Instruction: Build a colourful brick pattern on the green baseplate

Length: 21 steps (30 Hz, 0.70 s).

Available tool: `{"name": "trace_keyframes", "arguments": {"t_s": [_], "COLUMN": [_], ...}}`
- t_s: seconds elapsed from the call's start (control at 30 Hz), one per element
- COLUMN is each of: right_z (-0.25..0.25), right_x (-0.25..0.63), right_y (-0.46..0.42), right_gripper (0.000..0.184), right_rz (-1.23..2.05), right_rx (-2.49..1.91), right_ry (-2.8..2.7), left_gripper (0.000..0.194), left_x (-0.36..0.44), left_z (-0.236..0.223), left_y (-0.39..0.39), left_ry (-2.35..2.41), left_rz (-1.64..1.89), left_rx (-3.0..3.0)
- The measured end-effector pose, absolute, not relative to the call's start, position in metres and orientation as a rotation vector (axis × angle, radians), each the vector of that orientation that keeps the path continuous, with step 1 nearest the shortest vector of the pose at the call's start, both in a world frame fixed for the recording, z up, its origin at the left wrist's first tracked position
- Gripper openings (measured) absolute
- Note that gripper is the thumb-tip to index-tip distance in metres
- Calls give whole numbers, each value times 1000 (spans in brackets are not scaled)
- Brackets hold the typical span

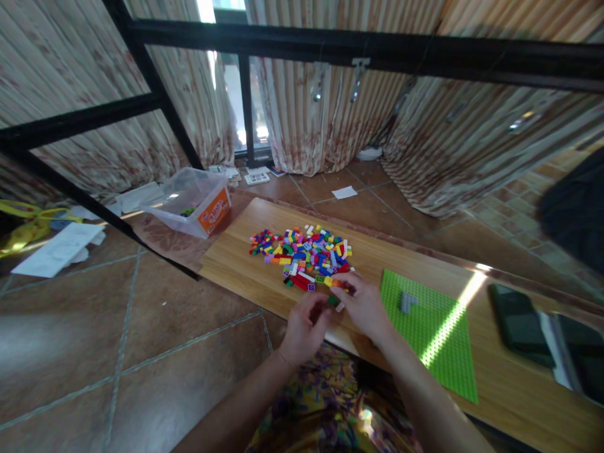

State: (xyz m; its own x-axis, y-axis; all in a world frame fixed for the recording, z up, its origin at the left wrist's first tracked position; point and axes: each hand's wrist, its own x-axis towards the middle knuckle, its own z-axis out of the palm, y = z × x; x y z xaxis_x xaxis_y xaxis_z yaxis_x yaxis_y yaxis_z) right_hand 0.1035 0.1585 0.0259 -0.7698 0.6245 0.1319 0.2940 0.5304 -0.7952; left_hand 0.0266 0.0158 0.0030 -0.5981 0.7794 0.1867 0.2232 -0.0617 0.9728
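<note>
A heap of small coloured toy bricks [304, 251] lies on a wooden board [236, 261]. My left hand [302, 327] and my right hand [363, 305] meet at the near edge of the heap. Both are curled, fingertips pinched together on small bricks, a green piece [333, 301] showing between them. A green studded baseplate [431, 327] lies to the right of my hands, with a small grey brick piece [406, 302] standing on it.
A clear plastic tub [191, 201] with an orange label sits on the floor beyond the board. Papers [59, 248] lie at the left. Dark flat objects [519, 324] rest on the board's right end. A black metal frame [155, 94] and curtains stand behind.
</note>
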Motion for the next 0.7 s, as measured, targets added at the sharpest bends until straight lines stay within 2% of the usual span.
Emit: {"name": "trace_keyframes", "arguments": {"t_s": [0.1, 0.17, 0.33, 0.47, 0.57, 0.7], "right_z": [33, 38, 45, 40, 30, 18], "right_x": [106, 106, 105, 106, 106, 106], "right_y": [149, 142, 130, 134, 142, 152], "right_gripper": [29, 29, 24, 30, 34, 23], "right_rz": [1453, 1596, 1803, 1966, 1788, 1208], "right_rx": [-760, -726, -761, -830, -911, -934], "right_ry": [-2175, -2074, -1819, -1650, -1743, -2140], "left_gripper": [26, 24, 24, 26, 28, 22], "left_x": [16, 9, 2, 4, -2, -27], "left_z": [16, 25, 41, 43, 37, 21], "left_y": [23, 27, 31, 29, 30, 34], "left_ry": [1670, 1567, 1478, 1388, 1375, 1688], "left_rz": [1859, 1808, 1732, 1716, 1757, 1745], "left_rx": [670, 625, 604, 550, 422, 540]}}
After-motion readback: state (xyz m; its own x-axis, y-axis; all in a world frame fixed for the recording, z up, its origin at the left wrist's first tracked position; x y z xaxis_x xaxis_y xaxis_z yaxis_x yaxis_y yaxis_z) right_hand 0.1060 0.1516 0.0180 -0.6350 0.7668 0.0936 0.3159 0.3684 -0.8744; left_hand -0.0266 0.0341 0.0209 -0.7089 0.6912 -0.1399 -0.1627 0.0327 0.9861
